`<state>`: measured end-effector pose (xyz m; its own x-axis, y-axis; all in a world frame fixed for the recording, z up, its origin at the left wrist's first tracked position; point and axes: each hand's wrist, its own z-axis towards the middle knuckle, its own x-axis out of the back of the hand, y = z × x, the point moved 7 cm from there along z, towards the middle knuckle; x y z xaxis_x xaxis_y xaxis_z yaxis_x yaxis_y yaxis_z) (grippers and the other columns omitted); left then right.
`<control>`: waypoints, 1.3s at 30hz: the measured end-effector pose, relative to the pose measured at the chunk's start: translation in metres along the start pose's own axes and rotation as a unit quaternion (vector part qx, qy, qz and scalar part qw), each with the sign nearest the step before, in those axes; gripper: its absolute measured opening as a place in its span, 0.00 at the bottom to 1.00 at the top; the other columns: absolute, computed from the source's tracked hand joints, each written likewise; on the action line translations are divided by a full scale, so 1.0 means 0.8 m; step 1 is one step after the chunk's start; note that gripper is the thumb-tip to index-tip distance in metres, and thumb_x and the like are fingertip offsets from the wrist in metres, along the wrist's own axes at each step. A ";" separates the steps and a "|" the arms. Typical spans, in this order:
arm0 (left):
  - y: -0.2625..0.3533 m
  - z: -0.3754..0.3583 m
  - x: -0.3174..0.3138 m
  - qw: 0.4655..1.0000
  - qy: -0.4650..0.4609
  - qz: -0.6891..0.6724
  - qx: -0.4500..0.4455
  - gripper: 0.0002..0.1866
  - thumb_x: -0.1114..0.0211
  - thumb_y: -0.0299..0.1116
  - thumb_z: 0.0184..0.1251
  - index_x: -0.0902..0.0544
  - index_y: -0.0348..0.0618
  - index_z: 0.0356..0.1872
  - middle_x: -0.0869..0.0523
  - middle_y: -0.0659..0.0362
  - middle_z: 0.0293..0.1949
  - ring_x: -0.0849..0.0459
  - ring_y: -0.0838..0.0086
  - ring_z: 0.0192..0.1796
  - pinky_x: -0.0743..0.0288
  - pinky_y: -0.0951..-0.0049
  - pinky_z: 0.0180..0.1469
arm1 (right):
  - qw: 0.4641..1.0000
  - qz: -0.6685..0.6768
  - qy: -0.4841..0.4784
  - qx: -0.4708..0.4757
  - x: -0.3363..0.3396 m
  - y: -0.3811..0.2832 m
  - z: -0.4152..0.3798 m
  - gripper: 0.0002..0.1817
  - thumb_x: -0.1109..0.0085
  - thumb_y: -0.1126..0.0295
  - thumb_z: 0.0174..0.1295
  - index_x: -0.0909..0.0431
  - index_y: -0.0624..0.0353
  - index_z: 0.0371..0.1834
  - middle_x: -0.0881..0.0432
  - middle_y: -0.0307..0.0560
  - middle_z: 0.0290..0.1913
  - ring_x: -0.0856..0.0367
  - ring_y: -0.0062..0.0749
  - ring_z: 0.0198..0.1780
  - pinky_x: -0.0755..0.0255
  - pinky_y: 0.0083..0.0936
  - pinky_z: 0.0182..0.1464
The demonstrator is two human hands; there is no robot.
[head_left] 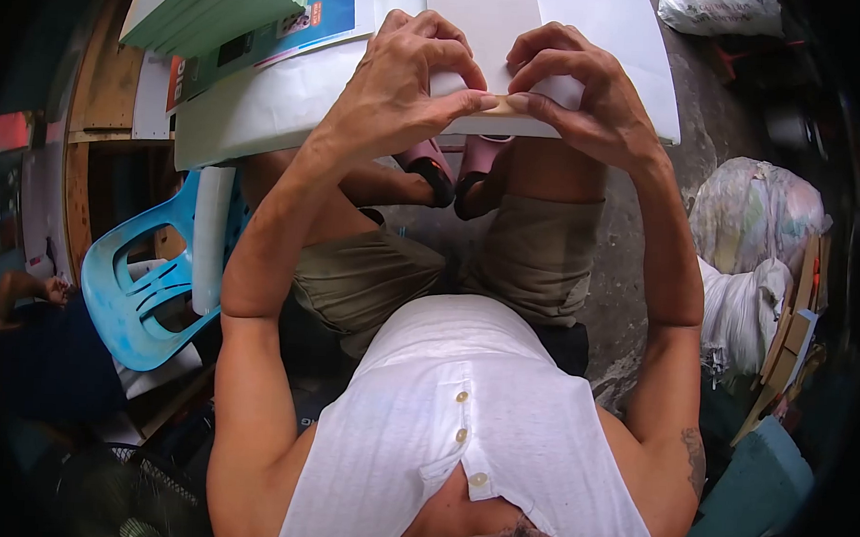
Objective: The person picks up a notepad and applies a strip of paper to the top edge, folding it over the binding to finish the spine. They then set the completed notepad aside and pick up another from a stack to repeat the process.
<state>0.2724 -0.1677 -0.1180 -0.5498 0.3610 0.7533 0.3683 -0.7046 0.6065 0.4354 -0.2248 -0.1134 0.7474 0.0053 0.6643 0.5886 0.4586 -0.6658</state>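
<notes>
Both hands meet over the near edge of a white-covered table [618, 37]. My left hand [410, 76] is curled, its thumb and fingers closed on the near edge of a pale sheet [484, 21], which looks like paper or thin card. Mirroring it, my right hand [587, 88] pinches the same edge a short way to the right. The thumb tips nearly touch, and a narrow tan strip of the edge shows between them. White curved surfaces appear inside the curl of each hand. The fingers hide most of the held edge.
Left on the table, a stack of green sheets [216, 14] rests near a blue printed sheet [330, 19]. A blue plastic chair [141, 285] stands at left, with another person's arm [21, 294] beyond. Stuffed plastic bags [754, 215] and boards [786, 351] crowd the right. A fan [132, 491] is lower left.
</notes>
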 end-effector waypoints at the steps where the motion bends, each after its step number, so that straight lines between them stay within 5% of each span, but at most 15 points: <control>1: 0.000 0.000 0.000 1.000 0.001 -0.001 0.001 0.12 0.19 0.42 0.58 0.07 0.47 0.36 0.16 0.61 0.49 0.24 0.65 0.57 0.25 0.65 0.61 | 1.000 0.000 -0.002 -0.001 -0.001 0.000 0.001 0.05 0.25 0.69 0.60 0.12 0.56 0.35 0.16 0.45 0.48 0.18 0.39 0.54 0.23 0.35 0.57; 6: -0.004 0.001 -0.003 1.000 0.008 -0.023 0.010 0.11 0.22 0.41 0.57 0.07 0.46 0.34 0.16 0.57 0.49 0.25 0.59 0.57 0.30 0.58 0.64 | 0.999 -0.028 -0.005 -0.022 -0.004 -0.001 0.006 0.08 0.24 0.68 0.57 0.14 0.59 0.33 0.17 0.45 0.47 0.18 0.39 0.54 0.23 0.35 0.56; 13: 0.005 -0.004 -0.003 1.000 0.016 0.009 -0.012 0.08 0.23 0.35 0.58 0.10 0.42 0.33 0.18 0.59 0.50 0.25 0.61 0.56 0.30 0.62 0.63 | 0.998 -0.061 0.027 -0.020 -0.010 -0.010 0.003 0.07 0.28 0.73 0.56 0.18 0.60 0.30 0.19 0.44 0.47 0.22 0.43 0.51 0.27 0.39 0.55; 19: 0.010 -0.008 -0.004 1.000 0.022 0.007 -0.021 0.08 0.24 0.33 0.60 0.14 0.42 0.34 0.18 0.59 0.50 0.26 0.61 0.57 0.32 0.60 0.63 | 0.993 -0.118 0.029 -0.009 -0.017 -0.012 -0.001 0.08 0.30 0.75 0.58 0.22 0.58 0.36 0.20 0.43 0.48 0.23 0.44 0.51 0.28 0.40 0.55; 25: 0.007 -0.012 -0.006 1.000 0.016 0.005 -0.022 0.08 0.25 0.32 0.60 0.16 0.44 0.36 0.19 0.59 0.51 0.27 0.61 0.57 0.34 0.59 0.63 | 0.999 -0.017 0.022 -0.020 -0.009 0.003 0.002 0.08 0.32 0.75 0.61 0.21 0.56 0.42 0.18 0.43 0.47 0.20 0.44 0.50 0.26 0.40 0.53; 28: 0.004 -0.012 -0.006 1.000 0.014 0.000 -0.023 0.10 0.25 0.32 0.61 0.16 0.45 0.40 0.20 0.59 0.51 0.26 0.61 0.57 0.34 0.59 0.62 | 0.994 0.080 0.012 -0.080 -0.006 0.019 -0.005 0.14 0.30 0.72 0.61 0.20 0.55 0.49 0.17 0.44 0.47 0.18 0.42 0.51 0.24 0.40 0.54; 34: 0.001 -0.012 -0.003 0.999 0.029 -0.025 0.003 0.14 0.26 0.32 0.64 0.17 0.44 0.49 0.18 0.58 0.50 0.24 0.62 0.55 0.31 0.61 0.61 | 0.999 -0.004 0.030 -0.020 -0.005 -0.004 0.002 0.28 0.23 0.65 0.56 0.20 0.52 0.61 0.17 0.47 0.47 0.18 0.39 0.49 0.23 0.35 0.57; 39: -0.006 -0.014 -0.002 0.997 0.059 -0.038 -0.014 0.20 0.22 0.39 0.61 0.15 0.44 0.51 0.16 0.58 0.49 0.22 0.63 0.55 0.28 0.62 0.61 | 0.995 0.011 0.039 -0.087 -0.009 0.008 0.006 0.29 0.23 0.65 0.55 0.20 0.53 0.61 0.19 0.46 0.45 0.18 0.37 0.45 0.22 0.34 0.53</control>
<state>0.2632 -0.1718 -0.1248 -0.6600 0.3411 0.6694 0.3019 -0.6955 0.6521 0.4320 -0.2175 -0.1209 0.7784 -0.0587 0.6250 0.6113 0.2973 -0.7334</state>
